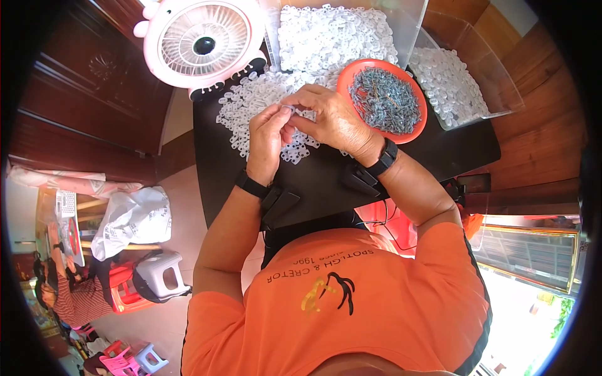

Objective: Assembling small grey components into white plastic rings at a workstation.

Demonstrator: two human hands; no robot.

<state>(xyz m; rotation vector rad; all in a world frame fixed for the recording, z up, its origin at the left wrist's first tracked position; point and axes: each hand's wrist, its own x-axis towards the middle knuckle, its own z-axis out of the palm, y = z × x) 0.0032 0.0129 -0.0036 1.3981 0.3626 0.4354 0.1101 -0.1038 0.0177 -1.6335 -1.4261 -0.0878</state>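
My left hand [269, 133] and my right hand [331, 120] meet over the dark table [216, 178], fingertips pinched together. The small thing between them is mostly hidden; I cannot make out its kind. Beneath and beyond my hands spreads a loose pile of small white plastic pieces with holes [241, 106]. Just right of my right hand stands an orange-red plate [346, 74], heaped with thin grey-blue metal pins [385, 100] that look like nails. Black straps with box-shaped devices circle both wrists.
A clear bin [412, 28] of white pieces stands at the back, with another clear bin [506, 91] at the right. A pink-and-white fan [204, 45] occupies the back left. Farther left, a person in a striped top [78, 297] is near red and white stools [162, 276].
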